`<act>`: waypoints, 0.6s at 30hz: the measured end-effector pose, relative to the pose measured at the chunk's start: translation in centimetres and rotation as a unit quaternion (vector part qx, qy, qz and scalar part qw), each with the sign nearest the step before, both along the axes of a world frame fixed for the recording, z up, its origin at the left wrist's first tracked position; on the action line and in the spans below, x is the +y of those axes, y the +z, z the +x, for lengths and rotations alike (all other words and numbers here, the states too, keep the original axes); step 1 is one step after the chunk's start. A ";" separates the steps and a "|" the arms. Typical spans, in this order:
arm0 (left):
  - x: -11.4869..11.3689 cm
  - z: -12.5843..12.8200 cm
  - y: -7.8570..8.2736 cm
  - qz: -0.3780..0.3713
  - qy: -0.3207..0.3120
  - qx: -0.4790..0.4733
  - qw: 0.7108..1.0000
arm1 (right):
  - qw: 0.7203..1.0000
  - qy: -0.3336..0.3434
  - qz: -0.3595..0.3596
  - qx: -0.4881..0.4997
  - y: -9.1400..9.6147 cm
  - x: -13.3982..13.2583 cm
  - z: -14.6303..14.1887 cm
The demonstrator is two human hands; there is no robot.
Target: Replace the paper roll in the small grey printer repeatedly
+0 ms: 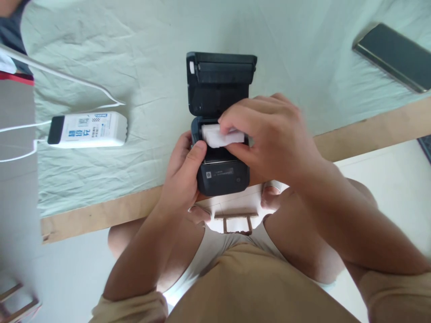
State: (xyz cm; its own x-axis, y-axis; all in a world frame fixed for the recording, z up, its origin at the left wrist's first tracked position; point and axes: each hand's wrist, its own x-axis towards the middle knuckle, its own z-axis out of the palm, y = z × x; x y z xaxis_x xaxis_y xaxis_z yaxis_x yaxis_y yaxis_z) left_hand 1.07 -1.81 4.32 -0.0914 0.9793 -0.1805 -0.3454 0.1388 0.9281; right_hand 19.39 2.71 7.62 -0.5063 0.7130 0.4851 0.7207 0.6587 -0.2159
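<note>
A small black label printer (224, 177) is held near the table's front edge, with its hinged lid (220, 85) swung up and away from me. My left hand (184, 168) grips the printer's left side, thumb on the rim of the compartment. Inside the opening lies a white paper roll (215, 136), partly covered by fingers. My right hand (269, 134) pinches that roll between thumb and fingers from the right. Its far end is hidden behind the hand.
A white power strip (89, 130) with white cables lies on the pale green cloth (151, 58) to the left. At the far right rests a dark phone-like slab (397, 56). A bare wooden edge (104, 215) runs along the table's front.
</note>
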 end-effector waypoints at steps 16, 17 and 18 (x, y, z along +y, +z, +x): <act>-0.2 -1.3 0.3 0.004 -0.089 0.124 0.988 | 0.976 0.140 0.044 0.163 -1.4 -1.8 1.0; -0.2 -1.4 0.3 0.002 -0.090 0.137 0.986 | 0.975 0.114 0.049 0.184 -1.3 -1.7 1.2; -0.2 -1.4 0.3 0.002 -0.094 0.146 0.985 | 0.974 0.077 0.056 0.205 -1.2 -1.5 1.4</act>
